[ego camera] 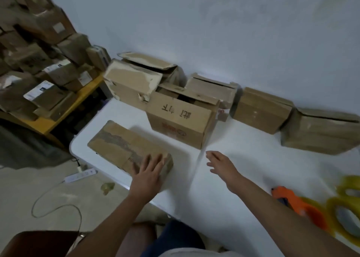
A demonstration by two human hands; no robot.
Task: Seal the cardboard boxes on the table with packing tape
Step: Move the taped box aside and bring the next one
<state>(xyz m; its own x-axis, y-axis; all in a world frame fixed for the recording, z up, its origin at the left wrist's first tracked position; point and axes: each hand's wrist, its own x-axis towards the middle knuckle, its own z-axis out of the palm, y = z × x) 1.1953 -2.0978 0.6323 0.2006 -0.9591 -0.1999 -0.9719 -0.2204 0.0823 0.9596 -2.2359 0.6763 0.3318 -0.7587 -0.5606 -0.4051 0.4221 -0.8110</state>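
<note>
A flat, closed cardboard box (pixel 128 149) lies near the table's (pixel 243 159) left edge, other boxes (pixel 181 120) behind.

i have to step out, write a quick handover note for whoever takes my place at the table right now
Left hand: flat on the near end of the flat box at the table's left edge, fingers straight, gripping nothing.
Right hand: open, empty, reaching over the white table toward the open box with handwriting.
Tape dispenser and yellowish tape rolls lie at the near right, untouched.
Along the wall: more boxes, several with flaps up, such as the torn one.
Done: the flat box is closed; whether it is freshly taped cannot be told.
Left: close and tape the open boxes.
</note>
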